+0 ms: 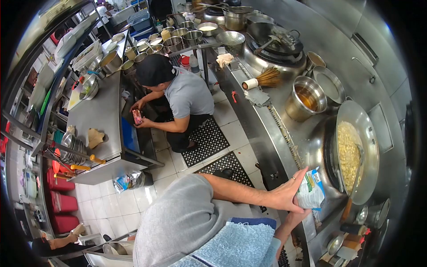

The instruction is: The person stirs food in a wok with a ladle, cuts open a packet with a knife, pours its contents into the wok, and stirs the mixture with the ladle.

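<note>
A blue and white packet with green print (pixel 311 190) is tilted over the edge of the steel stove counter. My left hand (pixel 288 193), with a ring on one finger, is closed around the packet's near side. Just below, my right hand (pixel 297 217) is closed at the packet's lower end; its fingers are partly hidden. To the right sits a large wok (pixel 371 155) holding pale yellow chopped pieces of food (pixel 348 149). A ladle with a wooden handle (pixel 349 205) rests in the wok, its handle over the near rim.
A steel pot of brown liquid (pixel 307 99) and a bamboo wok brush (pixel 267 78) stand along the stove. Another wok (pixel 273 42) is farther back. A crouching co-worker (pixel 184 93) holds a small red package (pixel 137 116) by the steel worktable (pixel 95 129). Black mats (pixel 207 142) cover the floor.
</note>
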`<act>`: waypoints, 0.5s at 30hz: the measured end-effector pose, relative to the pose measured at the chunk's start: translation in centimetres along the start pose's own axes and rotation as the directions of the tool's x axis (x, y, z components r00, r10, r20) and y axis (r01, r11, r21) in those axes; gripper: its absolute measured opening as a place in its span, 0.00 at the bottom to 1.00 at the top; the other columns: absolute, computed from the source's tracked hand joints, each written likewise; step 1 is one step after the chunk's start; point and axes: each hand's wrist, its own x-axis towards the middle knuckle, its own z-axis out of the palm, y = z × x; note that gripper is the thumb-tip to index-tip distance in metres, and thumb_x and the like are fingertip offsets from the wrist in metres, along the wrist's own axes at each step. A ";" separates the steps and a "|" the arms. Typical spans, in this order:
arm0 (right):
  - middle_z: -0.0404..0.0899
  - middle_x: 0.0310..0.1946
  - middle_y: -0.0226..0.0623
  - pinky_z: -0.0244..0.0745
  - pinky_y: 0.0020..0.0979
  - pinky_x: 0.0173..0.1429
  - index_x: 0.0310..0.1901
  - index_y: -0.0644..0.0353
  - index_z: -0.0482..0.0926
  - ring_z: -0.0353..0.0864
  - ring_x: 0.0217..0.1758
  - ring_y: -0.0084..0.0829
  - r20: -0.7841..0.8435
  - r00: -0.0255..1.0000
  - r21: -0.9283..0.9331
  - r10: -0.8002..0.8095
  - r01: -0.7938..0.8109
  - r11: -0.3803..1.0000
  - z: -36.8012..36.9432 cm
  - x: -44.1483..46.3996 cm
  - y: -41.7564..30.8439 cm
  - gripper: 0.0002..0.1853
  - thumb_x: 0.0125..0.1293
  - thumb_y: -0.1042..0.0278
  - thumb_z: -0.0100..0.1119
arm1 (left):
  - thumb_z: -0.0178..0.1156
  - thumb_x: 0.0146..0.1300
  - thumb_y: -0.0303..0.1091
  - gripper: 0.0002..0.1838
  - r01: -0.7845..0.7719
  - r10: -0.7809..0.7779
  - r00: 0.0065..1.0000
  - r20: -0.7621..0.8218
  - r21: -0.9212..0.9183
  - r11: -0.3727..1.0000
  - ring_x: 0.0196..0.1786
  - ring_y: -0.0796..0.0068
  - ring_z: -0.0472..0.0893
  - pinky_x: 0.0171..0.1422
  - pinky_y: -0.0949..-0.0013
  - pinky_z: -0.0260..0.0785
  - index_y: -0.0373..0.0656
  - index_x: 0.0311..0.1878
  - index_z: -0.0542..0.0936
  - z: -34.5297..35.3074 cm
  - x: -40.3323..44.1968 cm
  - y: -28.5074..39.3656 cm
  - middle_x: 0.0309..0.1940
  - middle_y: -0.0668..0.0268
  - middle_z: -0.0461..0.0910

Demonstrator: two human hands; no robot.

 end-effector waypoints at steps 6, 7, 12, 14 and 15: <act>0.82 0.53 0.48 0.77 0.43 0.56 0.57 0.73 0.74 0.83 0.52 0.39 -0.028 0.997 -0.100 -0.077 0.073 0.992 1.9 0.0 -1.0 0.25 0.61 0.74 0.70 | 0.81 0.39 0.47 0.78 0.066 -0.065 0.997 -0.042 0.008 0.998 0.75 0.36 0.57 0.80 0.52 0.52 0.31 0.78 0.29 0.1 0.9 0.3 0.72 0.32 0.51; 0.81 0.54 0.48 0.77 0.43 0.57 0.57 0.73 0.74 0.83 0.53 0.40 -0.028 0.996 -0.103 -0.085 0.082 0.991 1.9 0.0 -0.6 0.24 0.61 0.74 0.70 | 0.81 0.39 0.47 0.78 0.069 -0.069 0.997 -0.045 0.012 0.998 0.75 0.35 0.58 0.80 0.51 0.53 0.31 0.78 0.29 0.0 1.0 0.2 0.71 0.32 0.51; 0.81 0.55 0.49 0.75 0.45 0.60 0.58 0.73 0.74 0.82 0.55 0.41 -0.027 0.993 -0.120 -0.114 0.110 0.987 2.2 0.1 0.5 0.23 0.64 0.72 0.68 | 0.80 0.40 0.46 0.77 0.095 -0.092 0.995 -0.047 0.064 0.993 0.73 0.32 0.60 0.78 0.50 0.55 0.33 0.78 0.29 -0.3 1.4 -0.3 0.70 0.30 0.53; 0.81 0.56 0.49 0.75 0.45 0.60 0.58 0.73 0.74 0.82 0.55 0.41 -0.009 0.993 -0.143 -0.117 0.114 0.983 2.4 0.2 0.5 0.23 0.64 0.72 0.67 | 0.80 0.41 0.44 0.77 0.103 -0.099 0.994 -0.046 0.087 0.991 0.74 0.30 0.58 0.79 0.49 0.56 0.35 0.79 0.28 -0.5 1.5 -0.2 0.72 0.28 0.50; 0.80 0.56 0.49 0.75 0.45 0.60 0.58 0.73 0.74 0.81 0.55 0.41 -0.003 0.993 -0.155 -0.121 0.119 0.981 2.8 0.2 0.5 0.23 0.64 0.72 0.67 | 0.80 0.40 0.44 0.77 0.113 -0.111 0.993 -0.033 0.068 0.991 0.74 0.30 0.58 0.79 0.49 0.56 0.35 0.79 0.28 -0.7 1.6 -0.1 0.72 0.28 0.50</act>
